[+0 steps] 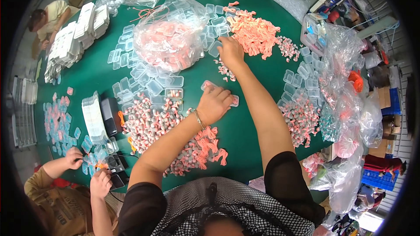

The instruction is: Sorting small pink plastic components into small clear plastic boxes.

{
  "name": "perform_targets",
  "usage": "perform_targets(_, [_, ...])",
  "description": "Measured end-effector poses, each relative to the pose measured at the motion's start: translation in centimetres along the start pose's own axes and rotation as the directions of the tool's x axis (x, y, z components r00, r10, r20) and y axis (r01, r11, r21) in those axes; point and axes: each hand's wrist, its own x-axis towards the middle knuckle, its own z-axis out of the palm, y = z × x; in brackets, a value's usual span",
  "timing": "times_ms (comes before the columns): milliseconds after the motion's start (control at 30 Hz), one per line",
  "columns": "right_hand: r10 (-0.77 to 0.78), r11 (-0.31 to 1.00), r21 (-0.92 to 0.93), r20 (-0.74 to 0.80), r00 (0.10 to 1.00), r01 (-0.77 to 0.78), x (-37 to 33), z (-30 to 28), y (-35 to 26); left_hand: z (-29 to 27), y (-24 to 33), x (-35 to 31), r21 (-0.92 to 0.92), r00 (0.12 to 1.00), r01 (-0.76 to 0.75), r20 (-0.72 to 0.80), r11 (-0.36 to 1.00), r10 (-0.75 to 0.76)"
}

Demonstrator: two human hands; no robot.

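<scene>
My left hand point(214, 104) lies palm down over the table, fingers bent and close together on a small clear plastic case point(235, 101) with pink contents. Another filled clear piece point(207, 85) shows beyond the thumb side; whether it belongs to the same case I cannot tell. Farther out, my right hand point(231, 50) has its fingertips curled at an empty clear plastic case point(215, 48). Below that hand lie a few grey-and-pink earplugs point(225, 71). A large heap of the same earplugs point(151, 120) spreads beside my left forearm, with coral cord bundles point(208, 142) near it.
A big bag of filled cases point(164, 43) stands beyond my hands. Orange cord bundles point(253, 32) are piled at the far right. White stacked trays point(76, 37) stand at far left. A co-worker's hands point(101, 183) work at lower left. Plastic bags point(345, 118) line the right edge.
</scene>
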Motion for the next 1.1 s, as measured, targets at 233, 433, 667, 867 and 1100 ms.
perform_targets(233, [0.141, 0.964, 0.258, -0.277, 0.950, -0.068, -1.3, -3.5, 3.0, -1.0, -1.4, 1.1, -0.099, 0.981, 0.190, -0.025, 0.977, -0.193])
perform_targets(433, [0.263, 0.965, 0.073, -0.293, 0.919, -0.253, -10.0, -9.4, 6.5, 1.4, -4.4, 4.9, -0.117, 0.892, 0.409, -0.155, 0.905, -0.424])
perform_targets(667, [0.356, 0.930, -0.041, -0.143, 0.924, -0.365, -12.6, -9.7, 6.1, 3.9, -3.5, 8.4, 0.024, 0.952, 0.297, -0.081, 0.955, -0.294])
perform_targets(867, [0.326, 0.940, -0.039, -0.173, 0.929, -0.338, -11.1, -11.5, 8.8, 5.0, -3.2, 8.5, 0.220, 0.971, 0.231, 0.017, 0.948, -0.240])
perform_targets(1100, [0.415, 0.809, -0.359, -0.214, 0.884, -0.466, -6.6, -12.9, 16.6, 5.2, -2.4, 8.0, 0.174, 0.985, 0.160, -0.093, 0.972, -0.146])
